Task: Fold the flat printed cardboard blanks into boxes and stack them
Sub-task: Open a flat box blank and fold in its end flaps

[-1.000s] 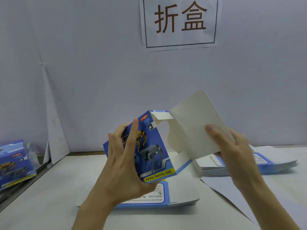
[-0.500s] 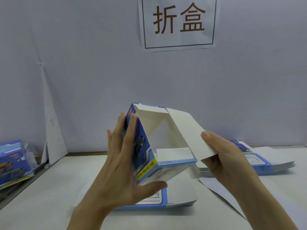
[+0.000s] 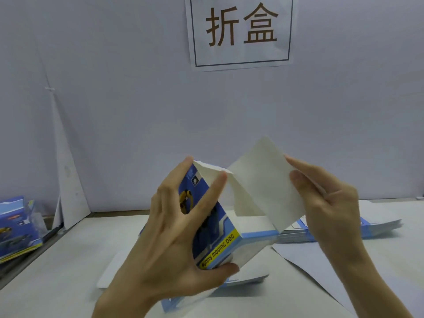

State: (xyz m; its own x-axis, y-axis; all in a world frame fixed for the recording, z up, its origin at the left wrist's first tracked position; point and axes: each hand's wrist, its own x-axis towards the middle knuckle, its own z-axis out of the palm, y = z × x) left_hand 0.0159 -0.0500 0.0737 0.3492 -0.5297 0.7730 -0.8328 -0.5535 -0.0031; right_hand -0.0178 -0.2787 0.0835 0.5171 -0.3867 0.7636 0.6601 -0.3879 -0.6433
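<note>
Half-folded box point(image 3: 221, 235), held in the air above the worktop point(image 3: 68, 271) at the centre of the view: the left hand point(image 3: 169, 237) grips its printed blue face, fingers spread across it and thumb hooked under the lower edge, while the right hand point(image 3: 328, 210) pinches the raised white flap point(image 3: 263, 184) between thumb and fingers. A flat blank point(image 3: 252, 275) lies on the worktop beneath the box, with a stack of blanks point(image 3: 378, 228) to the right. Finished boxes point(image 3: 16, 226) stand at the far left.

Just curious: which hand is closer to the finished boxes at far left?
Left. The left hand, gripping the half-folded box, is right of the finished boxes; the right hand, pinching its white flap, is even farther right.
</note>
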